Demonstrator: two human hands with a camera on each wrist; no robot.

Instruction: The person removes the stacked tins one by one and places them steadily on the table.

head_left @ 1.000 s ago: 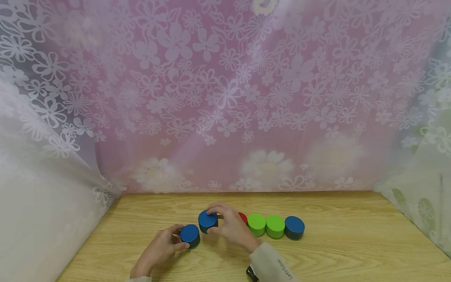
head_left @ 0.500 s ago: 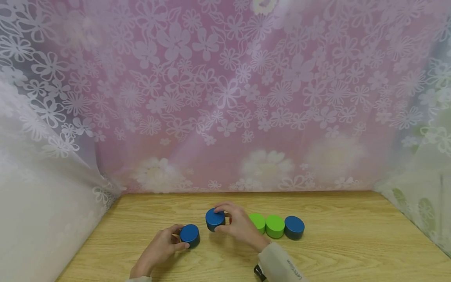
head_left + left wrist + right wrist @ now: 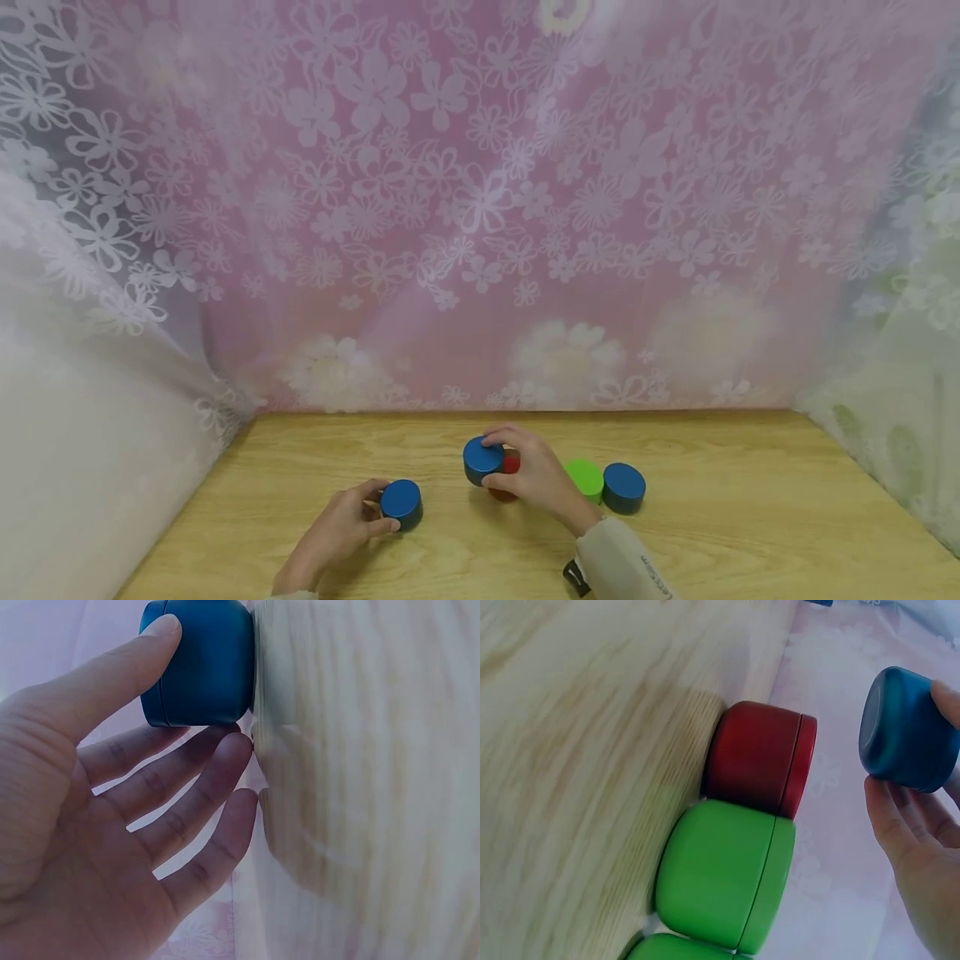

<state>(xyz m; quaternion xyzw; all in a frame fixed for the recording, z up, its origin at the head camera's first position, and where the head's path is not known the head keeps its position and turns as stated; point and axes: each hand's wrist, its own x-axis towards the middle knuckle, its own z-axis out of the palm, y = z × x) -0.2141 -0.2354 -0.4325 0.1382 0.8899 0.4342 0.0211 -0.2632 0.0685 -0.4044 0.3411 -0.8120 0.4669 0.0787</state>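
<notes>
My left hand [image 3: 341, 527] pinches a round blue tin [image 3: 401, 502] between thumb and fingers; in the left wrist view this blue tin [image 3: 202, 664] stands on the wooden table. A second blue tin [image 3: 482, 460] is held up off the table by my right hand [image 3: 536, 479]. In the right wrist view that blue tin [image 3: 907, 731] hangs apart from a red tin [image 3: 757, 757]. Touching the red one is a green tin [image 3: 720, 874], with another green tin [image 3: 679, 948] beyond. My right hand partly hides this row in the head view.
At the row's right end stands another blue tin [image 3: 624, 487], beside a green tin [image 3: 585, 480]. A small black item [image 3: 576, 577] shows beside my right sleeve. Behind the wooden table [image 3: 720, 542] hangs a pink flowered curtain [image 3: 480, 208].
My right hand has carried its blue tin to the right and slightly up, over toward the red tin. My left hand stays around its tin in the same place.
</notes>
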